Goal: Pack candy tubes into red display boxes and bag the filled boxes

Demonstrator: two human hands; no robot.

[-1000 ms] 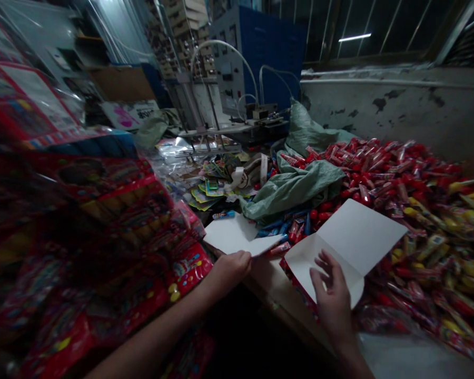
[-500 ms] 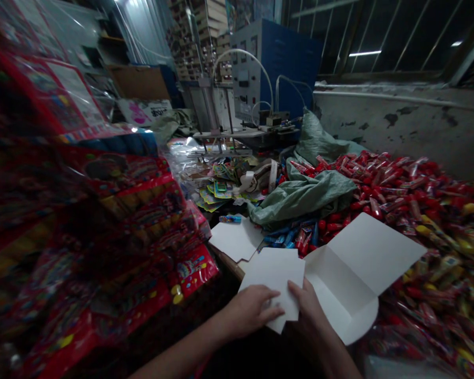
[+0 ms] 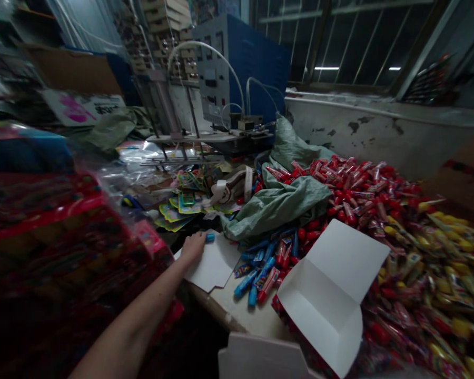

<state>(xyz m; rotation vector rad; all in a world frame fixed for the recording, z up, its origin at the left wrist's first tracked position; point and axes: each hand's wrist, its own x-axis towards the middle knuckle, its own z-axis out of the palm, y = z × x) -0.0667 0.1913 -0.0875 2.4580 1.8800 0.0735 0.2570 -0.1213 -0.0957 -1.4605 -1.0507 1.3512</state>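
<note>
My left hand [image 3: 193, 248] reaches to the left edge of a flat white card [image 3: 215, 266], its fingers closed over one end of a small blue tube [image 3: 210, 237]. My right hand is out of the picture. At the bottom edge a white card piece [image 3: 263, 358] sticks up; whatever supports it is hidden. An open white box [image 3: 324, 289] with its lid raised stands to the right. Between the flat card and the box lie loose blue tubes [image 3: 245, 284] and red tubes [image 3: 268, 284].
Red packed boxes [image 3: 63, 237] are piled on the left. Red wrapped sweets [image 3: 359, 184] and yellow ones [image 3: 454, 231] form a heap on the right. Behind are a green sack [image 3: 276, 202], colourful cards [image 3: 181, 205] and a blue machine [image 3: 240, 68].
My left hand has left the white card it was on and moved up-left to the blue tube. My right hand has gone out of view. The camera view has turned right.
</note>
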